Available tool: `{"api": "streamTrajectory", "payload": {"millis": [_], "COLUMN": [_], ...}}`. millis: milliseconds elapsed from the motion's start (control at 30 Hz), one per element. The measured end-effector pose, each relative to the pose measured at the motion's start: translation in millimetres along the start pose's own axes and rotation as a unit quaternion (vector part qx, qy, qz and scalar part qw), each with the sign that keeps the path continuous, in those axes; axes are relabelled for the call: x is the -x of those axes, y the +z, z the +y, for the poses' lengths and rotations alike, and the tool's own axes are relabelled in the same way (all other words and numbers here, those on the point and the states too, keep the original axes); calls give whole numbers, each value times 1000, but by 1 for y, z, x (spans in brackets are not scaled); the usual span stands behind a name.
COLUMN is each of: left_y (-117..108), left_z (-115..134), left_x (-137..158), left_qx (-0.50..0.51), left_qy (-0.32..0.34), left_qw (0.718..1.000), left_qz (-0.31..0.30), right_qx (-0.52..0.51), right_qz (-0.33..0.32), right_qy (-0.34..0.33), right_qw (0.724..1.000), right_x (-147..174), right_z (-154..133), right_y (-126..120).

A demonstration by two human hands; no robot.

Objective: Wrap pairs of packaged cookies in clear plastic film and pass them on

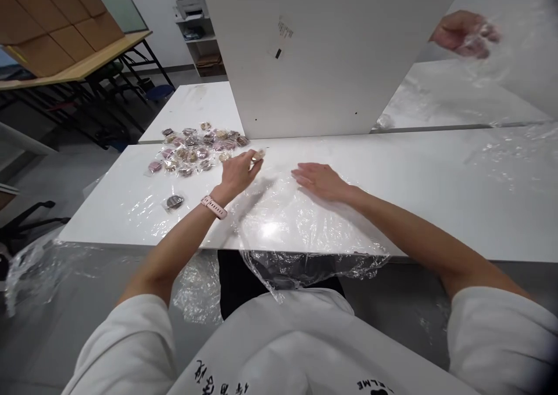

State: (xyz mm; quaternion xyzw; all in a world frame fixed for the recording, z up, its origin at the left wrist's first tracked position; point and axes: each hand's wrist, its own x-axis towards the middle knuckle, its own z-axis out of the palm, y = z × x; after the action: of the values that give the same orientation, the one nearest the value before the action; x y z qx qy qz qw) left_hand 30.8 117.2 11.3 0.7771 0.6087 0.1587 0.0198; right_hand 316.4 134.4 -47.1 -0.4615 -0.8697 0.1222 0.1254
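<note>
My left hand (238, 174), with a pale pink watch on its wrist, is closed on a small pale-yellow piece in a clear wrapper (258, 155), pinched between thumb and fingers. My right hand (321, 180) lies palm down with fingers stretched out, over a sheet of clear plastic film (322, 223) spread on the white table (436, 191). To the left of my left hand is a loose pile of small wrapped round pieces (192, 153), pink, yellow and dark brown. One dark wrapped piece (175, 202) lies apart from the pile, nearer the table's front edge.
A tall white partition (314, 57) stands behind the table. The film hangs over the front edge towards my lap. Another person's hand (466, 34) holds clear plastic at the upper right. Cardboard boxes (65, 28) stand on a wooden table (100, 60) at the far left.
</note>
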Motion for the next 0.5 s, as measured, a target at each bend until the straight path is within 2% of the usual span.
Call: {"api": "streamTrajectory", "payload": {"millis": [33,100,167,233,300,367,433,500], "left_y": [-3,-1,12,34,55,67,65,50], "left_z": [15,48,76,92,94,86,72,56], "left_x": [2,10,20,28,35,40,50,70], "left_qx": [30,83,99,74,44,38,52,68], "left_qy": [39,133,223,295,339,345,318,288], "left_qw": [999,987,965,946,935,935,944,952], "left_qz": [-6,-47,-94,-110,-95,-74,-67,-78], "right_qx": [1,13,23,30,37,41,36,28], "right_qz": [-23,-31,-18,-11,-9,0,27,86], "right_qy": [-18,1,47,72,78,73,64,73], "right_qw": [1000,999,998,997,996,997,997,993], "right_x": [1,-5,-21,-37,-48,-53,-53,-49], "right_z": [0,8,23,37,45,48,49,45], "right_y": [7,16,17,15,13,14,14,12]}}
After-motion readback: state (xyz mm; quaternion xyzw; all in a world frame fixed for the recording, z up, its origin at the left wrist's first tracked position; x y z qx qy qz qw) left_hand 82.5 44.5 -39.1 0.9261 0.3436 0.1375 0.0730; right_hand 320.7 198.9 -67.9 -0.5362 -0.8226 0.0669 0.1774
